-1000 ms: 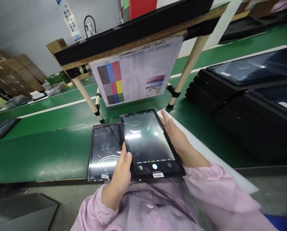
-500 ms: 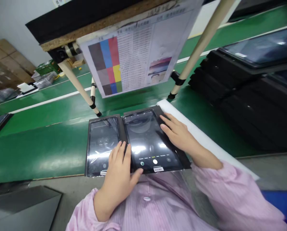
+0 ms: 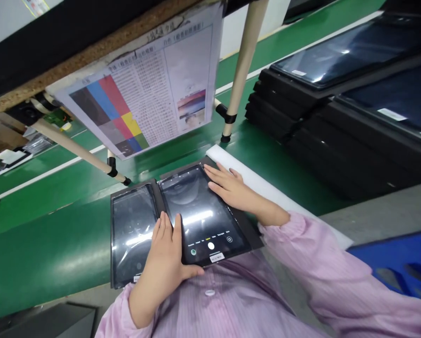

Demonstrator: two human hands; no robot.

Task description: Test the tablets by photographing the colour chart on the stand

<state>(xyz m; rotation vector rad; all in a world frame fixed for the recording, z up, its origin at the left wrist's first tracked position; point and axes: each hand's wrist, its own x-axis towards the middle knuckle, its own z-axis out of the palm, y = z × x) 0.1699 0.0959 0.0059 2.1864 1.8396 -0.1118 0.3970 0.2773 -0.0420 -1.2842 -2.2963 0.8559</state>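
A tablet with a lit camera screen lies in a black tray in front of me, its label at the near edge. My left hand rests along its left side, fingers stretched forward and thumb out over the near corner. At the upper right edge, my right hand lies with fingers spread, the fingertips touching the tablet's border. Left of it is a second tablet, dark and film-covered, partly hidden by my left hand. Both hands are open.
A printed test chart with colour blocks hangs under a board on beige pipe legs. Black trays with tablets are stacked at the right. A white foam strip runs beside my right arm; a blue container sits lower right.
The view has shifted to the right, bringing the stacked trays and blue container further in. My right hand has slid toward the tablet's far right corner. My left hand stays at its left edge.
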